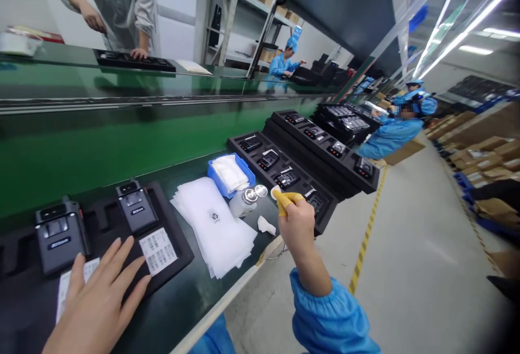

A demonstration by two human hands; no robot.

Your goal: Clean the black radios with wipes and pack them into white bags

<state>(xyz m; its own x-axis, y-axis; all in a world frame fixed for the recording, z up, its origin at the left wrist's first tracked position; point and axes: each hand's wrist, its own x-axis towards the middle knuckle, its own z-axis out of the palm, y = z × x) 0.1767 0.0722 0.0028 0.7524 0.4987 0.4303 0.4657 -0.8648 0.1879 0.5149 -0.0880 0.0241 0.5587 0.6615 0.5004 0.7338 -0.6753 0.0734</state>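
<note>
My left hand [99, 300] is spread flat over a black foam tray [182, 253], its fingers covering part of a barcode label sheet [63, 294]. Two dark handheld radios [136, 210] lie in the tray's slots, and a second label sheet [158, 251] sits below the right-hand one. Yellow finger covers are on my right hand [298, 221], which pinches a small white pad [275, 189]. Just left of that hand stands a whitish dispenser bottle [242, 206] with its lid flipped open. Beneath the bottle lies a crumpled white wipe [266, 225].
A stack of white translucent sheets [211, 229] lies mid-bench, with a blue bin [219, 180] of white cloths behind it. Black foam trays [294, 167] of devices stand to the right. Across the bench a person in a pale coat [122, 7] works; others in blue sit farther off.
</note>
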